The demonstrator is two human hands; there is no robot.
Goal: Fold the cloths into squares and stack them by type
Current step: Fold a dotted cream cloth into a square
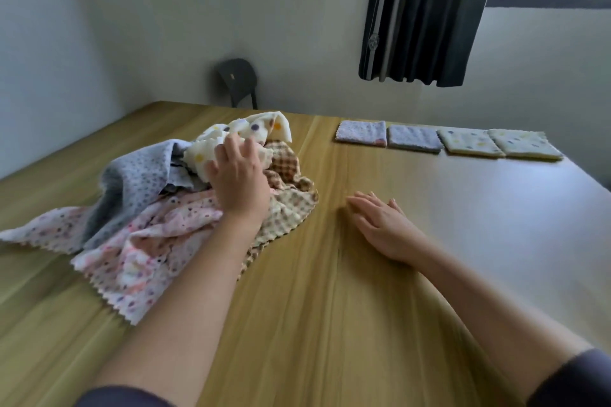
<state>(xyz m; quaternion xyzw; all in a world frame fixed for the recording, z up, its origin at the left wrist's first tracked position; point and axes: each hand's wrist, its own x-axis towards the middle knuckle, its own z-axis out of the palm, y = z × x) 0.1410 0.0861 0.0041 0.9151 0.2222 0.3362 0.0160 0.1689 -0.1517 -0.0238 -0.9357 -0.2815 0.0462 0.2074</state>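
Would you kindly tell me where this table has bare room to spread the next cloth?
The widest bare wood lies right of the pile of unfolded cloths, between it, the row of folded squares at the far edge and the near edge of the table. A smaller strip lies behind the pile. The left side is crowded.

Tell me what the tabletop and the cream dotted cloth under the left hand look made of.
Tabletop: looks like wood-grain laminate, smooth, low sheen; straight grain lines and window glare show. Cream dotted cloth: seems soft fleecy microfibre, matte, with zigzag-cut edges; exact fibre unclear.
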